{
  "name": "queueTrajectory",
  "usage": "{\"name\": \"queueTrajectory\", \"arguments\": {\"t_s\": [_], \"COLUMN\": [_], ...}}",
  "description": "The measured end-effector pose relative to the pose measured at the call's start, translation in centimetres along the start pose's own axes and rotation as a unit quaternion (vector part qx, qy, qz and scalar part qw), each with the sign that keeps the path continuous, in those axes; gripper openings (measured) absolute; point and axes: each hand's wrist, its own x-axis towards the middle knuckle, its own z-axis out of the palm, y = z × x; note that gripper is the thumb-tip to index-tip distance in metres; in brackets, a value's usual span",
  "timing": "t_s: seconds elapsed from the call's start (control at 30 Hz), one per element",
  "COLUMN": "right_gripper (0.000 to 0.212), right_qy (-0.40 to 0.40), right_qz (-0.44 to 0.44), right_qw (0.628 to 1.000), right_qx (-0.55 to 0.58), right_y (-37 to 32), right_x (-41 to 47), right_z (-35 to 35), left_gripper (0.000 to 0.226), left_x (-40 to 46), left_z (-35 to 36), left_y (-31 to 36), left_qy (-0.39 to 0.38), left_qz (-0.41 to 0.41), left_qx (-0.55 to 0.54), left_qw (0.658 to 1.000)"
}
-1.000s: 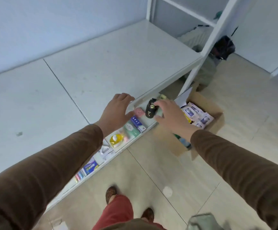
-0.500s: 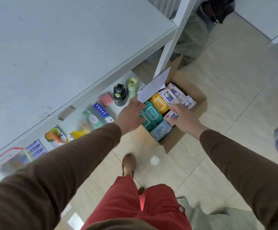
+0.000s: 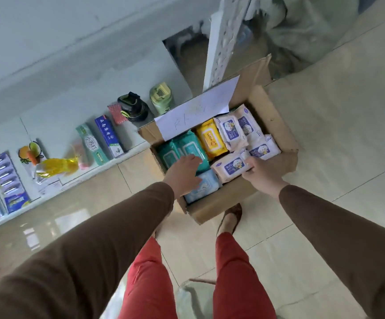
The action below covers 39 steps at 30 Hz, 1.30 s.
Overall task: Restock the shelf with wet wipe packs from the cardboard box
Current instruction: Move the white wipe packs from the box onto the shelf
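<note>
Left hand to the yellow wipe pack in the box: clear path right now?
Probably yes. The left hand hovers over the teal packs, and the yellow pack lies right beside them with its top face uncovered. The paper sheet only overhangs its far end. The right hand is busy on a white pack.

Small shop: low shelf [image 3: 127, 155] w/ toothpaste boxes [image 3: 104, 139], pkgd goods; restock box [image 3: 276, 125] on floor

Matt cardboard box [image 3: 276, 125], glossy floor tiles [image 3: 338, 125]
</note>
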Motion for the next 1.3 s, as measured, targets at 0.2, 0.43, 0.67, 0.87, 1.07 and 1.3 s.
{"name": "queueTrajectory", "arguments": {"t_s": [0.2, 0.43, 0.67, 0.87, 1.07, 1.3], "right_gripper": [0.042, 0.049, 0.076, 0.047, 0.049, 0.038], "right_qy": [-0.004, 0.041, 0.083, 0.039, 0.043, 0.080], "right_qz": [-0.010, 0.021, 0.045, 0.051, 0.048, -0.010], "right_qw": [1.000, 0.991, 0.985, 0.969, 0.957, 0.989], "right_qx": [0.006, 0.127, 0.142, 0.239, 0.283, 0.125], "right_y": [3.9, 4.6, 5.1, 5.4, 6.0, 3.7], "right_x": [9.3, 19.4, 26.3, 26.6, 22.0, 10.6], "right_z": [-0.6, 0.4, 3.7, 3.5, 0.5, -3.0], "left_gripper": [0.063, 0.061, 0.069, 0.066, 0.023, 0.023], "left_x": [7.5, 14.4, 19.4, 20.4, 16.6, 4.4], "left_z": [6.6, 13.8, 19.3, 19.8, 16.1, 9.8], "left_y": [2.4, 2.3, 3.0, 4.8, 5.3, 4.4], "left_qy": [-0.011, -0.014, 0.062, 0.061, 0.049, 0.106], "left_qz": [-0.062, -0.101, -0.122, -0.163, -0.128, -0.175], "left_qx": [-0.035, -0.008, 0.030, 0.045, 0.031, -0.045], "left_qw": [0.997, 0.995, 0.990, 0.984, 0.990, 0.978]}}
